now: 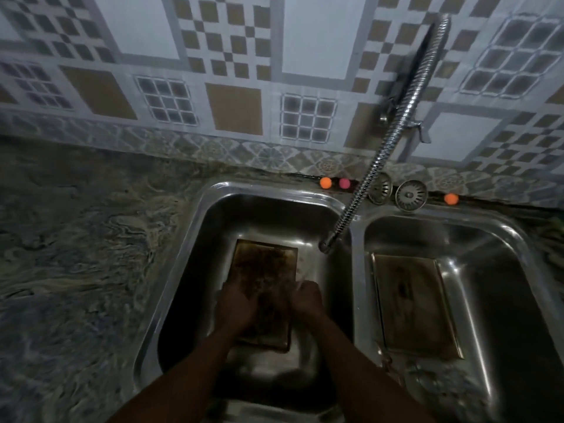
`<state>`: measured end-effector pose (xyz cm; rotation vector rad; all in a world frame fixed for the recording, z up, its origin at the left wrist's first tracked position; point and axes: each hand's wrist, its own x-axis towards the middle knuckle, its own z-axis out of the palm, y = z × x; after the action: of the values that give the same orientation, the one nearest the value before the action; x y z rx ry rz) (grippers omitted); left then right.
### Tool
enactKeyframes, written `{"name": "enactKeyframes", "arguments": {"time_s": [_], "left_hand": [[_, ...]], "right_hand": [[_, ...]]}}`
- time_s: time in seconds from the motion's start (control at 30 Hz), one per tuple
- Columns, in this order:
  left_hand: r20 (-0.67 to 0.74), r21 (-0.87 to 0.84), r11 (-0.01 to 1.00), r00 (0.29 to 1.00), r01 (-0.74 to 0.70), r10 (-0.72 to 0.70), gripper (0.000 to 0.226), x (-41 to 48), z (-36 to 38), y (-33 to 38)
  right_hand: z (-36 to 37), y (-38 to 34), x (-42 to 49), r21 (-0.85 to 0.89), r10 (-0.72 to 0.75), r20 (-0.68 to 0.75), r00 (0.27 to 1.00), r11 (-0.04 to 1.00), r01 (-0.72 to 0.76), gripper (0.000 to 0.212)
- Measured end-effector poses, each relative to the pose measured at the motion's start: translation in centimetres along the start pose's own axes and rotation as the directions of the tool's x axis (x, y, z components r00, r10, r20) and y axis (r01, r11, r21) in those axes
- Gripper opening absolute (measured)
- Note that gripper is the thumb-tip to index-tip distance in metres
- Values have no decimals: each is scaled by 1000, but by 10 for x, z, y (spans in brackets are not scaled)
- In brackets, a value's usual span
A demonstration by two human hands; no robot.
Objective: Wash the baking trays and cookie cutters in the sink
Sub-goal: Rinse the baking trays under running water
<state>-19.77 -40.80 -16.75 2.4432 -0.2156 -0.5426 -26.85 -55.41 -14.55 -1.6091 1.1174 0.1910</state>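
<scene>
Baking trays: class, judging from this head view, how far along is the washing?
Done: nothing looks clean yet. In hand: the left hand and right hand are on the dark-crusted tray in the left basin. Left: the second tray, still stained, lies in the right basin; cookie cutters are not clearly visible.

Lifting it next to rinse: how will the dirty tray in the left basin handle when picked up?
The baking tray looks like thin flat metal: probably stiff and fairly light. Dark grime covers it and it sits in the sink, so likely slippery.
</scene>
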Motion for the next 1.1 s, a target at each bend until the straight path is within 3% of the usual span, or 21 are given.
{"name": "enactKeyframes", "arguments": {"time_s": [0.1, 0.23, 0.4, 0.6, 0.63, 0.73, 0.83, 0.93, 1.1], "left_hand": [[-30, 92, 995, 999, 38, -35, 24, 25, 10, -32], [-46, -56, 994, 994, 97, -99, 30, 29, 4, -36], [-46, 32, 982, 982, 187, -185, 22, 43, 0, -50], [-69, 63, 980, 981, 187, -182, 27, 42, -7, -44], [-78, 62, 982, 982, 179, -174, 29, 40, -7, -43], [-85, -13, 989, 986, 145, -146, 27, 37, -10, -38], [-101, -147, 986, 991, 73, -88, 25, 31, -13, -22], [-134, -253, 967, 991, -30, -4, 22, 19, -15, 8], [-249, -369, 905, 961, -211, 122, 16, -1, -18, 62]], "right_hand": [[16, 22, 22, -159, -33, -44, 998, 987, 26, 25], [36, 50, 48, -196, -40, -99, 994, 980, 20, 25], [43, 62, 64, -280, -30, -205, 978, 960, -29, 11], [38, 54, 54, -237, -100, -183, 978, 970, 55, 13], [35, 49, 50, -231, -126, -167, 978, 969, 85, 13], [22, 34, 39, -166, -197, -126, 972, 971, 175, 43], [4, 23, 24, -149, -270, -185, 945, 958, 245, 8], [-24, 12, -1, -147, -323, -278, 904, 945, 293, 8], [-80, -13, -34, -205, -474, -463, 749, 879, 430, 6]]}}
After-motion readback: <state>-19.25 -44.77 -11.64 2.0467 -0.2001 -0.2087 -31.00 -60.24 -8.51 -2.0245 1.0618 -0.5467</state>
